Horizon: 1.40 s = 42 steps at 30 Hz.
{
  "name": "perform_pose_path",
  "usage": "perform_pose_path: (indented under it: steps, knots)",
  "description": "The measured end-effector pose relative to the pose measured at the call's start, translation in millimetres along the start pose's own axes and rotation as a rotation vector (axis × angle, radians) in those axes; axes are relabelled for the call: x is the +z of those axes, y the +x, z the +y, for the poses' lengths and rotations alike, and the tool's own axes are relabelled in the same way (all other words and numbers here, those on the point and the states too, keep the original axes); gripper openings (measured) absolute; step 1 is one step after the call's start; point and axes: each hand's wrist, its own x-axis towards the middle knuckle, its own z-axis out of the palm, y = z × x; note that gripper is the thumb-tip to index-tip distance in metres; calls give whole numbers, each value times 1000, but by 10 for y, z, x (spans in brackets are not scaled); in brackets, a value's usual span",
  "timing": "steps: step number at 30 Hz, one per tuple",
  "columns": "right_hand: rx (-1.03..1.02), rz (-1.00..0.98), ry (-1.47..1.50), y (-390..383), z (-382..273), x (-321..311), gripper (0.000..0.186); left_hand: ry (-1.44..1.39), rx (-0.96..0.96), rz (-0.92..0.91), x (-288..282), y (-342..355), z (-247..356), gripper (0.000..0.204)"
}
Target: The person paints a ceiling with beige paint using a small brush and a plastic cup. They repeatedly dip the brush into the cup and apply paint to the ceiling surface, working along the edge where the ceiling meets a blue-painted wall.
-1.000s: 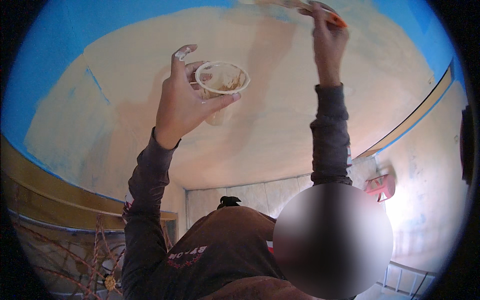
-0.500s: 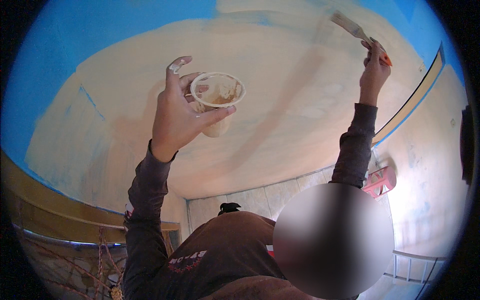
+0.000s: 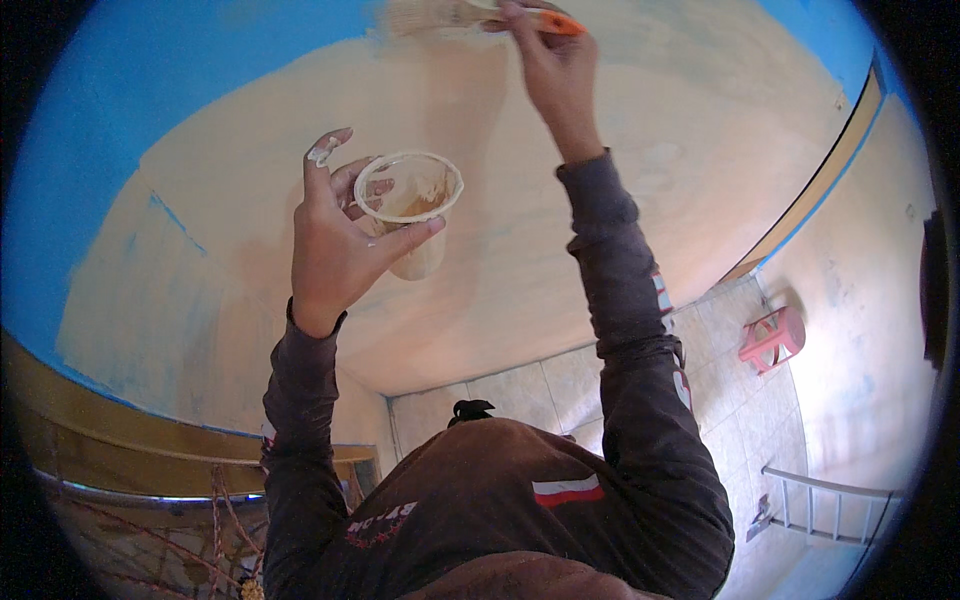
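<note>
My left hand [image 3: 340,235] grips a clear plastic cup [image 3: 418,262] by its side, thumb in front and fingers behind. Cream paint coats the cup's rim and inner wall, with some pooled in it. White paint is smeared on my raised index finger. Higher up and to the right, my right hand [image 3: 558,75] is closed round the orange-tipped handle of a paintbrush [image 3: 425,16]. The bristles point left and lie at the wall [image 3: 520,250], where cream paint borders the blue paint [image 3: 230,60].
A pink plastic stool [image 3: 775,340] stands on the tiled floor [image 3: 520,395] at the right. Below it is a metal ladder [image 3: 830,508]. A door or window frame [image 3: 830,185] edges the wall on the right. Ropes [image 3: 215,520] hang at the lower left.
My right hand has swept the paintbrush left, from the upper right of the wall to the blue border at the top. The left hand with the cup has shifted slightly left.
</note>
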Motion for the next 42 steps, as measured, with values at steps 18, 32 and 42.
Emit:
perform_pose_path:
  steps: [18,32,42]
  knots:
    - [33,348,-294,-4,-319,-2372,29,-17,-21,-51,182,-31,307,104]
    - [-69,-27,-6,-31,-55,-131,19,35,19,-27,27,2,212,104]
    - [-57,206,-435,-10,-113,-1918,28,26,51,-29,102,-45,343,104]
